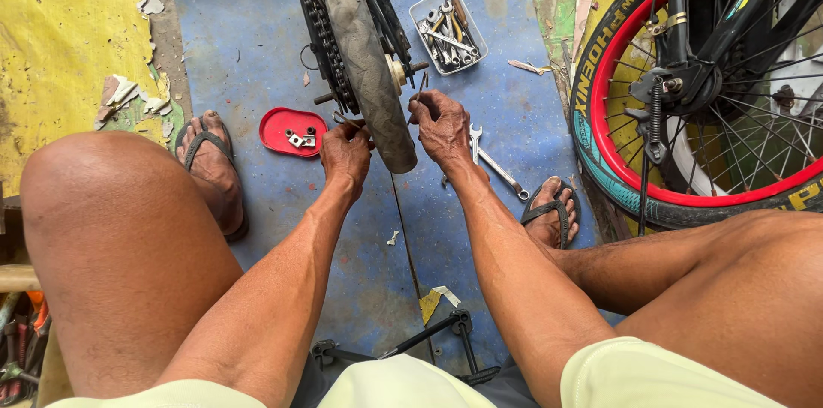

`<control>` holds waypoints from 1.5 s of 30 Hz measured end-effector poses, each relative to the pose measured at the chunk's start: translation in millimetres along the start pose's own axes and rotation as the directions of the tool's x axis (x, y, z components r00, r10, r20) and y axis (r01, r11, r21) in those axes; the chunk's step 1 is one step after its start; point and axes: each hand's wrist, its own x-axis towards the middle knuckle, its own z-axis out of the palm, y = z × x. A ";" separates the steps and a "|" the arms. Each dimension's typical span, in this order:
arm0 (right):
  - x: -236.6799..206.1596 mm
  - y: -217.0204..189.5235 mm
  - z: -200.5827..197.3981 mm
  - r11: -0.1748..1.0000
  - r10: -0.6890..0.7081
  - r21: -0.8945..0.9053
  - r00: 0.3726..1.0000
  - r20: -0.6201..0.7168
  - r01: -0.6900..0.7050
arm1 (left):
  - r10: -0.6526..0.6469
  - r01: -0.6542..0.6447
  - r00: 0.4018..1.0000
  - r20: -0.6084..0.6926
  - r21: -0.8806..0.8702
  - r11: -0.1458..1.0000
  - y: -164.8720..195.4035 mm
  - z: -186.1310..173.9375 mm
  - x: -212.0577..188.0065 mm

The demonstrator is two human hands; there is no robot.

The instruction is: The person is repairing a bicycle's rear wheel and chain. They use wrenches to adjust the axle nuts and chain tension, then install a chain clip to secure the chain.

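A small bicycle wheel [364, 65] is seen edge-on at the top middle of the head view, standing upright on a blue mat [249, 48]. Its tyre is grey, dusty and worn smooth, with a pale hub disc showing on its right flank and a dark chain [315, 27] running down its left side. The axle end is seen projecting from each side of the hub.

The left hand [345, 153] is held just left of the tyre's lower part, fingers curled and pressed together around a slim metal tool whose tip points toward the axle; what the tool is cannot be told. The right hand [441, 123] is placed just right of the tyre, its fingertips pinched on a thin dark rod that rises toward the axle nut.

A red tray [279, 129] with small metal parts is laid on the mat just left of the left hand. A clear plastic tub [426, 7] filled with spanners is set beyond the right hand, and a loose spanner [497, 166] is lying on the mat just beside the right wrist. A second bicycle wheel with a red rim [604, 87] is seen standing at the right edge, well apart from the hands.
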 end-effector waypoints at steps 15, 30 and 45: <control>-0.9 -9.6 10.1 0.990 -0.079 -0.125 0.996 -0.047 0.073 | 0.171 -0.159 0.973 -0.157 0.084 0.984 7.5 -7.7 1.1; -3.6 -7.5 14.5 0.962 -0.208 -0.197 0.973 -0.095 0.187 | 0.154 -0.147 0.968 -0.201 0.045 0.988 1.1 -11.2 8.1; -5.7 -8.3 14.8 0.961 -0.220 -0.195 0.968 -0.123 0.194 | 0.164 -0.174 0.976 -0.140 -0.057 0.983 -3.0 -12.8 28.5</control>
